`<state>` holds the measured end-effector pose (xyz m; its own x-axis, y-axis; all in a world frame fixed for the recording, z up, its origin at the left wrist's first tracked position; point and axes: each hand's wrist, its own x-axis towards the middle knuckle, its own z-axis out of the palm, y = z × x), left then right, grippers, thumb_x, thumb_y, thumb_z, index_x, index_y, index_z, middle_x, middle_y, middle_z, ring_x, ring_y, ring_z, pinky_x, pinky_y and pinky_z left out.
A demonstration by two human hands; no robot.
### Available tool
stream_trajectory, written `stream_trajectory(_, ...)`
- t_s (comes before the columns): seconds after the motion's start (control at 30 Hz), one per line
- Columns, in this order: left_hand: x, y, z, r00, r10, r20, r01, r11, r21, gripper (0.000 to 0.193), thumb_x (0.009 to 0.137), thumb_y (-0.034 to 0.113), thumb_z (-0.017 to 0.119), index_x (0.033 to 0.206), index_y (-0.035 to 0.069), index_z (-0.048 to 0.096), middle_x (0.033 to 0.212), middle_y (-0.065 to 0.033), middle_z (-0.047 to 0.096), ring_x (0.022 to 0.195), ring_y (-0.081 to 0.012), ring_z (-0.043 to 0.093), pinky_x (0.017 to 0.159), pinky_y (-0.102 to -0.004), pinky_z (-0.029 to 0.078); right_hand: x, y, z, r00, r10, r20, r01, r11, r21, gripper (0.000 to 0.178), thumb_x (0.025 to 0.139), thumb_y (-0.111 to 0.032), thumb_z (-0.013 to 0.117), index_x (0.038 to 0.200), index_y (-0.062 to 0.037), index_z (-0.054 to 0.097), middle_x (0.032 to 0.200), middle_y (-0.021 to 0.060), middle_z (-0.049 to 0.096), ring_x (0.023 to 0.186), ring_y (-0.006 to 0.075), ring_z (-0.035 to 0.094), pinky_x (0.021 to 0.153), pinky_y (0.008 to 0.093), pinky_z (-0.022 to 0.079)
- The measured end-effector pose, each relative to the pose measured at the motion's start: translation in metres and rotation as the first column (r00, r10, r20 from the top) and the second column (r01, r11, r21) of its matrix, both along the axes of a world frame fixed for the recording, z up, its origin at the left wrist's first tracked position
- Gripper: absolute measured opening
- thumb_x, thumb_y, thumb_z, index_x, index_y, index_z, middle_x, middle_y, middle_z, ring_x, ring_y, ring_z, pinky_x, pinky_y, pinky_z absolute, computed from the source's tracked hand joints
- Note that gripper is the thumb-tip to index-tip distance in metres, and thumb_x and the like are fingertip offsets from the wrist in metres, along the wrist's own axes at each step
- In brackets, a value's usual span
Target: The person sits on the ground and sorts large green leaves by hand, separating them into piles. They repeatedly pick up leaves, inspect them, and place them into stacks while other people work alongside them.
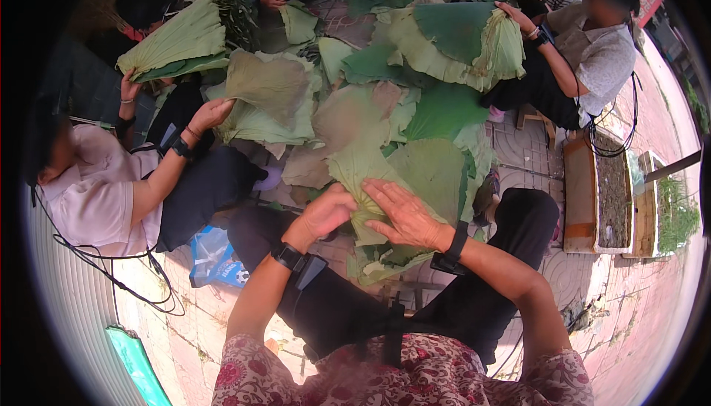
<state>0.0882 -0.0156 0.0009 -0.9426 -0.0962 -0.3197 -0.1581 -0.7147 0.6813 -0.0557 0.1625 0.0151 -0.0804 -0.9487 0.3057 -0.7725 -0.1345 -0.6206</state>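
Note:
A large pale green lotus leaf [363,162] spreads out in front of me, with its lower part hanging between my knees. My left hand [326,217] is closed on the leaf's left edge, fingers curled in. Flat across the leaf's right side lies my right hand [406,213], fingers stretched and thumb apart, pressing on the surface without gripping. Beneath and beyond it is a wide pile of overlapping lotus leaves [444,113], some dark green, some pale, some browned.
At left, a person [96,176] holds lotus leaves in both hands; another at right [603,51] handles a big stack. More hands show at the far side. Planter boxes [581,199] stand at right, a blue bag [215,258] by my left knee, a green packet [137,365] at lower left.

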Motion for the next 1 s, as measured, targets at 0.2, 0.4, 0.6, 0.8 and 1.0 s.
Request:
stream_trajectory(0.2,-0.024,0.006,0.029,0.991,0.133,0.013,-0.133,0.966,0.221,0.03,0.092,0.009,0.06,0.12,-0.002,0.057,0.122,-0.0108,0.061,0.113,-0.0218,0.058,0.097,-0.0383,0.046,-0.006,-0.013,0.005,0.997,-0.055,-0.062,0.05,0.996,-0.072,0.066,0.088,-0.027,0.064,0.14,0.0047,0.038,0.138,0.0226,0.043,0.125,0.0405,0.044,0.105,0.0453,0.038)
stream_trajectory(0.4,-0.021,-0.012,-0.037,0.893,0.313,0.323,-0.329,0.944,-0.005,0.026,0.089,0.005,0.064,0.114,-0.003,0.06,0.108,-0.0134,0.066,0.095,-0.0253,0.066,0.083,-0.0388,0.055,0.009,-0.016,-0.02,0.992,0.042,-0.12,-0.051,0.996,-0.074,0.063,0.088,-0.024,0.064,0.138,0.0056,0.04,0.137,0.0225,0.044,0.125,0.0399,0.044,0.105,0.0457,0.038)
stream_trajectory(0.6,-0.017,-0.009,-0.017,0.758,0.615,0.218,-0.501,0.763,-0.408,0.032,0.085,0.0,0.065,0.116,-0.006,0.058,0.108,-0.0146,0.066,0.094,-0.0249,0.066,0.082,-0.0363,0.054,-0.012,0.022,-0.065,0.995,-0.041,-0.089,0.056,0.982,0.182,0.04,0.09,-0.018,0.06,0.124,-0.0006,0.052,0.125,0.0187,0.054,0.113,0.0369,0.054,0.094,0.0446,0.046)
stream_trajectory(0.8,-0.022,-0.017,0.0,0.744,0.65,0.155,-0.538,0.72,-0.437,0.033,0.086,0.0,0.065,0.118,-0.006,0.058,0.11,-0.014,0.066,0.094,-0.0237,0.066,0.082,-0.035,0.053,-0.1,0.129,-0.227,0.82,-0.536,-0.2,0.536,0.595,0.599,0.032,0.08,-0.023,0.068,0.103,-0.0022,0.061,0.095,0.0236,0.064,0.093,0.0424,0.063,0.078,0.0467,0.05)
stream_trajectory(1.0,-0.026,-0.015,0.006,0.752,0.597,0.28,-0.481,0.787,-0.387,0.033,0.086,0.001,0.065,0.118,-0.006,0.059,0.11,-0.0134,0.067,0.095,-0.0224,0.066,0.083,-0.0348,0.052,-0.125,0.17,-0.314,0.683,-0.729,-0.045,0.488,0.409,0.771,0.036,0.074,-0.028,0.072,0.093,0.0008,0.062,0.09,0.0219,0.066,0.087,0.0375,0.063,0.073,0.0447,0.049)
